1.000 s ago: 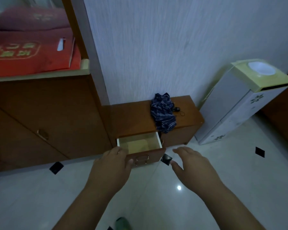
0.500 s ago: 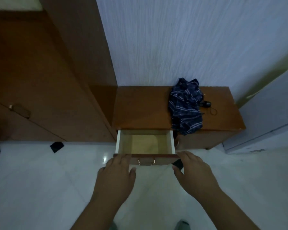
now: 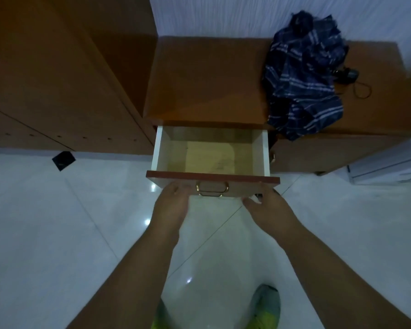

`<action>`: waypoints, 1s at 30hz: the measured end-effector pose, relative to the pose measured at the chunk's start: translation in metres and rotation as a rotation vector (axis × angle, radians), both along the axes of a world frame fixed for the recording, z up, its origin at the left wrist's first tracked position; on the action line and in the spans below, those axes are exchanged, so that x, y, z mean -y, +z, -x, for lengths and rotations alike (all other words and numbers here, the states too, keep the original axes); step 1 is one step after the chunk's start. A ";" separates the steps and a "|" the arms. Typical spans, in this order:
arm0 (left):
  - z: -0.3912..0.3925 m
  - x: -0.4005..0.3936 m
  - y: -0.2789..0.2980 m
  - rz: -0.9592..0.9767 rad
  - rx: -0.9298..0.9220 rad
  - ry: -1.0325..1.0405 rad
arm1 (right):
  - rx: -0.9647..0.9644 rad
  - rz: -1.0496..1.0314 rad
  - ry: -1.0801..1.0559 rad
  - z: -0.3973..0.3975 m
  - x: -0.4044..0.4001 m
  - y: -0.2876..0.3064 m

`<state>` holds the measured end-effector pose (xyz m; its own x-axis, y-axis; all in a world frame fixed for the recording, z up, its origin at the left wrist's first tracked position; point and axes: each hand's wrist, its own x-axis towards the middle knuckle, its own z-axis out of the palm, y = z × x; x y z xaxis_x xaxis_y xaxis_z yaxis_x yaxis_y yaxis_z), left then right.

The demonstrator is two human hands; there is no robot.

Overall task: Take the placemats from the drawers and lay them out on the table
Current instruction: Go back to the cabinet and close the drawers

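A low wooden cabinet [image 3: 207, 79] has one drawer [image 3: 211, 180] pulled out, with a brass handle [image 3: 212, 189] on its front. Inside the white-walled drawer, a flat tan sheet [image 3: 210, 157] covers the bottom; I cannot tell whether it is a placemat. My left hand [image 3: 172, 205] has its fingertips against the drawer front just left of the handle. My right hand [image 3: 268, 205] touches the front's lower right corner, thumb spread out to the left. Neither hand holds anything.
A dark blue plaid folded umbrella [image 3: 304, 77] with a black strap lies on the cabinet top at the right. A tall wooden cupboard [image 3: 57, 74] stands to the left. A white appliance [image 3: 389, 167] stands at the right edge. My shoes [image 3: 266, 307] are on the glossy white tiled floor.
The view has tilted down and closed in on the open drawer. Both hands have moved forward from just short of the drawer front to touching it.
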<state>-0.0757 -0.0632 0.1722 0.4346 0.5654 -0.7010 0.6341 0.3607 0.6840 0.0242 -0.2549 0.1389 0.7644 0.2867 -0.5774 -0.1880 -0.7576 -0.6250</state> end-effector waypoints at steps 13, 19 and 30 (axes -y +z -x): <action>-0.003 -0.025 -0.059 0.826 0.595 0.846 | -0.739 -1.132 -1.186 -0.016 -0.021 -0.025; -0.030 -0.040 -0.072 0.599 0.514 0.559 | -0.596 -0.944 -0.961 -0.040 -0.034 -0.033; -0.060 -0.069 -0.099 -0.760 -0.199 -0.840 | 0.332 0.286 0.356 -0.063 -0.049 -0.078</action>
